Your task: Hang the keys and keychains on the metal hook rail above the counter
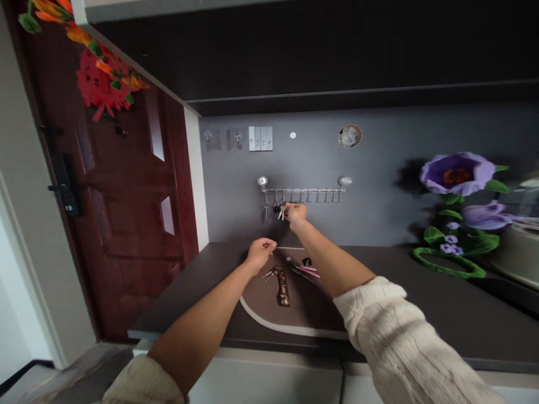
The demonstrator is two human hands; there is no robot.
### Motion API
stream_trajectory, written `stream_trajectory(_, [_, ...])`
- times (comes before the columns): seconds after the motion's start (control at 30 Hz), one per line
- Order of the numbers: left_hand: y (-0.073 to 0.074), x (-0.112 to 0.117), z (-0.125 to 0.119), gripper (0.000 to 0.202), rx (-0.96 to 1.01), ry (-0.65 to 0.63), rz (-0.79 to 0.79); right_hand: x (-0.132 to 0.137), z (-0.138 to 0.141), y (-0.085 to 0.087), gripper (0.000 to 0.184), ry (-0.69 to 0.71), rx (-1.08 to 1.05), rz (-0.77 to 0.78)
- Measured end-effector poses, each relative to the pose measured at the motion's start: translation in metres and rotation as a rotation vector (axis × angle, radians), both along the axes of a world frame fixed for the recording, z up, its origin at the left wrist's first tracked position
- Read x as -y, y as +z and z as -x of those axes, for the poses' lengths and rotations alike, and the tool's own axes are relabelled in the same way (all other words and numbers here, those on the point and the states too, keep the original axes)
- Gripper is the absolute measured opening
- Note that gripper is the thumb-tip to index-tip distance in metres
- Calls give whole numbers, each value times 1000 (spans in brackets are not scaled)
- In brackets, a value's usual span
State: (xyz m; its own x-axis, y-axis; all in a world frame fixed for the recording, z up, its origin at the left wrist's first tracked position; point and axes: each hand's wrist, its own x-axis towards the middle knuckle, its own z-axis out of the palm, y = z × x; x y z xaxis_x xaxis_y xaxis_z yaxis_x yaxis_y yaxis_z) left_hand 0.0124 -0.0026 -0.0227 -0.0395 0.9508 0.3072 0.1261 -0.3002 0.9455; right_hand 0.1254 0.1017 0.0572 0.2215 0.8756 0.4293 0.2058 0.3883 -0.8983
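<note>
My right hand point(296, 213) reaches up to the metal hook rail point(303, 190) on the back wall. Its fingers are closed on a bunch of keys point(282, 211) at one of the left hooks; whether the ring is fully on the hook I cannot tell. A single key on a ring point(266, 209) hangs on the leftmost hook. My left hand point(260, 253) is lower, over the mat point(261, 317), fingers pinched; anything in them is too small to make out. Below it lie keys point(270, 273) with a dark printed strap point(283, 287), beside pink-handled scissors point(309, 271).
Purple fabric flowers point(457, 171) with a green ring base stand on the counter's right, near a pale pot point(517, 252). Labelled white strips point(260, 138) and clear hooks point(237, 137) are on the wall. An overhead cabinet point(320, 50) juts out above. A dark red door point(122, 241) is at left.
</note>
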Motion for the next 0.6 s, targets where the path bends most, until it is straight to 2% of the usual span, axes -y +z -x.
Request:
stream_trajectory(0.07, [-1,-1,0,17,1,4,-5,3,0,0,20,-85,-62,42])
stream_trajectory(0.13, [-1,-1,1,16,5,10,-8,6,0,0,17,-105,-90,68])
stream_trajectory(0.4, [0,-1,6,16,6,20,27,25,-2,1,8,29,-171,97])
stream_trajectory(0.5, [1,0,9,16,22,8,57,37,-5,0,6,118,-233,127])
stream_trajectory(0.6, [3,3,13,13,61,5,125,54,-9,-2,7,149,-225,159])
